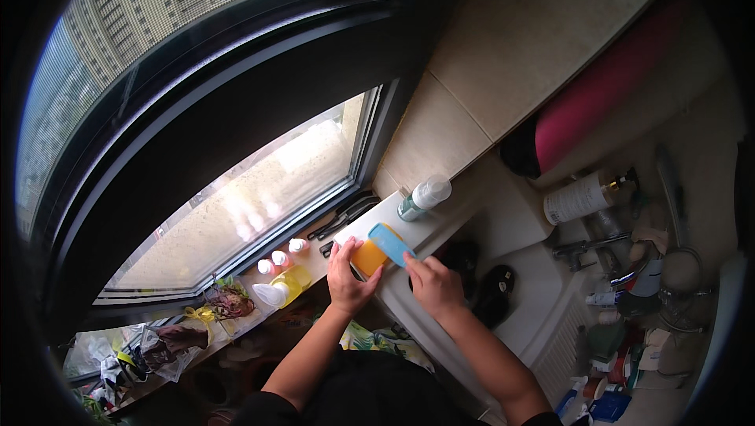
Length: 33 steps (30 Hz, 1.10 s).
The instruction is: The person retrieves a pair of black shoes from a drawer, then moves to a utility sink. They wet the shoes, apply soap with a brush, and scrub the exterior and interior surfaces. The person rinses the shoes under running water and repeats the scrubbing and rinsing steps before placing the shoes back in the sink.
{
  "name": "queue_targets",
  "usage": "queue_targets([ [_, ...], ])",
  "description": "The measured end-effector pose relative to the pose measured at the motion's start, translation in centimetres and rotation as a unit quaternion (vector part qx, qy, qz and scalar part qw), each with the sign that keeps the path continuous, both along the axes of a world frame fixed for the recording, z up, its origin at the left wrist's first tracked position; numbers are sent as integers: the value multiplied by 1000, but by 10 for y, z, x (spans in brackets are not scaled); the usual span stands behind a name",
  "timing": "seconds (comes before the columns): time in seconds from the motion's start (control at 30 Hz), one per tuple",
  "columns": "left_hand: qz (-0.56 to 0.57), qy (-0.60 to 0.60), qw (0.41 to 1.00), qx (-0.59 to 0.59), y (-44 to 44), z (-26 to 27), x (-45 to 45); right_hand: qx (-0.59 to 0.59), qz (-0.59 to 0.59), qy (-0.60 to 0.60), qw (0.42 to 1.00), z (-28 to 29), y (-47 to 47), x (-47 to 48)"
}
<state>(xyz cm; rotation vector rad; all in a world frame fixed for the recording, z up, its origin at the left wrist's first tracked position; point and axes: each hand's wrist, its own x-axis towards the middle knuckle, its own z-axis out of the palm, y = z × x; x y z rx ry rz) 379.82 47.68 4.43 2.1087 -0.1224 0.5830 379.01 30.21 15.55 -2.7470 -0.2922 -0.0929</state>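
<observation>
An orange flat piece point(368, 257), perhaps a soap bar or a sponge, lies on the white ledge beside a laundry sink point(534, 308). The fingers and thumb of my left hand point(349, 281) are spread around it and touch its edges. My right hand point(436, 284) grips the near end of a light blue plastic brush or scraper point(390, 243). The blue tool lies over the right part of the orange piece; its underside is hidden. Just beyond stands a bottle with a clear cap point(422, 197).
Small white-capped bottles point(282, 258) and a yellow liquid bottle point(292, 285) stand on the windowsill at left, near a potted plant point(233, 299). Dark shoes point(494, 296) sit in the sink. A pump bottle point(575, 198) and a faucet point(590, 246) are at the right.
</observation>
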Motion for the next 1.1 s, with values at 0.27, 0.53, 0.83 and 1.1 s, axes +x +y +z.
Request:
queue_targets([
  [0.27, -13, -41, 998, -47, 6, -5, 6, 0, 6, -1, 1000, 4, 12, -11],
  [0.53, -26, -25, 996, -83, 8, -10, 9, -20, -7, 5, 1000, 11, 14, -22],
  [0.83, -36, -22, 996, -84, 9, -9, 10, 7, -31, -24, 999, 14, 19, -26],
  [1.1, -28, -29, 997, -66, 11, -5, 12, -1, -71, -32, 997, 1, 6, -19],
])
